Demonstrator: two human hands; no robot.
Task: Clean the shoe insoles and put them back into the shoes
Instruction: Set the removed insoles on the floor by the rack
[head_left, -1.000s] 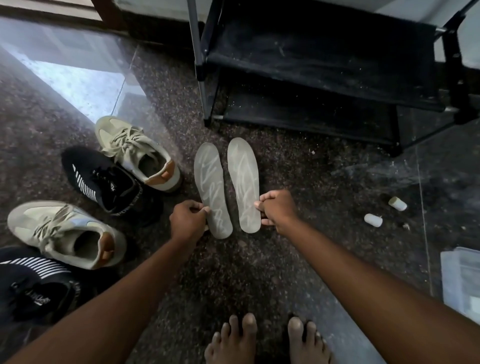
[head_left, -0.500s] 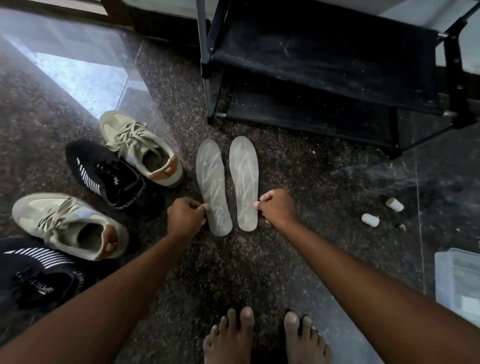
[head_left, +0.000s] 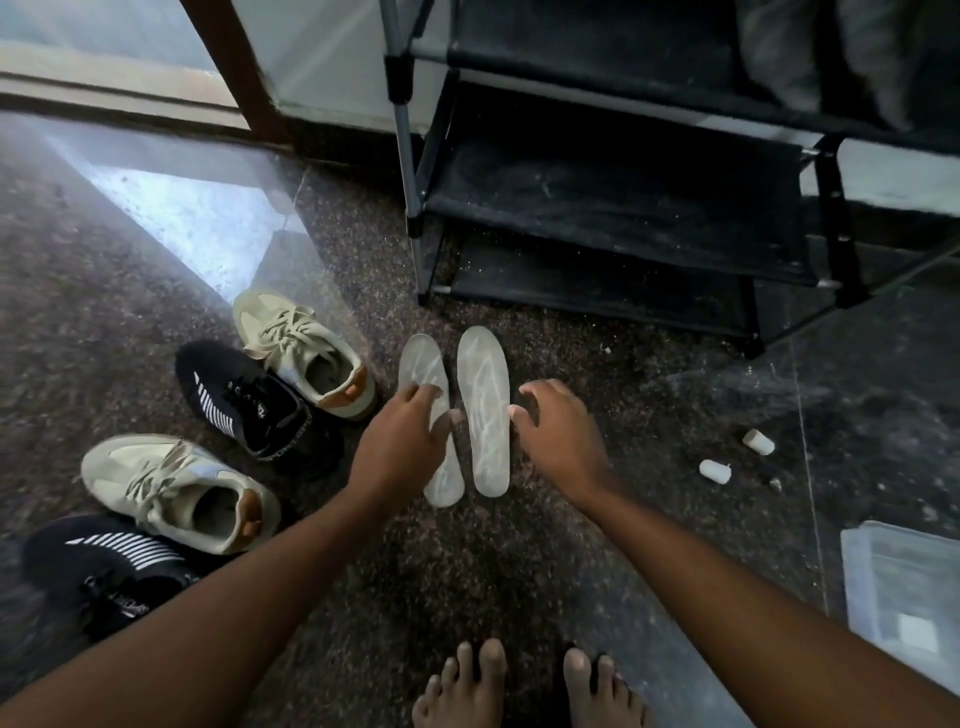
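Unpinched pale flat foam insoles (head_left: 483, 395) before black fabric shoe rack (head_left: 597, 197); opened left grip (head_left: 402, 441), right grip (head_left: 558, 431) wide, empty; cleaning pending.

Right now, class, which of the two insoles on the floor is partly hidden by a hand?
The left insole: the left hand hides its middle. The right insole shows whole, with the right hand just at its edge.

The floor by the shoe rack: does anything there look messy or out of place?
Yes. Two small white cylinders lie loose on the floor right of the insoles, and pale grit dusts the shoe rack shelves. The beige shoes and black shoes lie mixed, not paired.
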